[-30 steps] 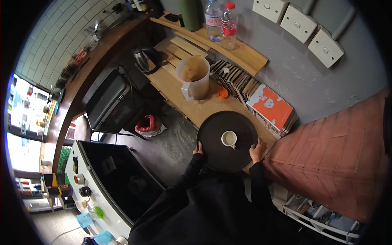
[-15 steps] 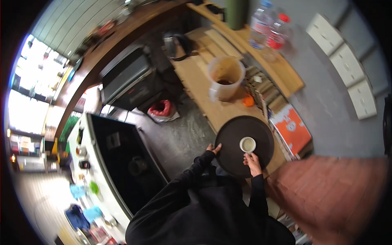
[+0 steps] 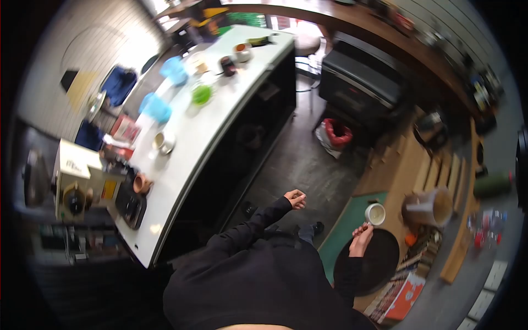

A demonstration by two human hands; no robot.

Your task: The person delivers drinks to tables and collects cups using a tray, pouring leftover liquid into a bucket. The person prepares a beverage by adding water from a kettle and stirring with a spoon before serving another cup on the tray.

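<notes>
A white cup (image 3: 375, 214) with some pale liquid in it is held by my right hand (image 3: 361, 238), whose fingers close on its handle side. Below that hand the round dark tray (image 3: 367, 264) lies on the wooden bench, partly over a green surface (image 3: 352, 215). My left hand (image 3: 296, 199) hangs over the floor away from the tray, its fingers curled together; whether anything is inside them is too small to tell.
A white counter (image 3: 192, 148) on the left bears cups, blue cloths and a grinder-like machine (image 3: 82, 184). A plastic jug (image 3: 428, 207) stands on the bench, near books. A red-lined bin (image 3: 334, 135) is on the floor ahead.
My view has swung left toward the counter. The tray was held by both hands; my left hand has let go of it, and my right hand has taken the cup and lifted it off.
</notes>
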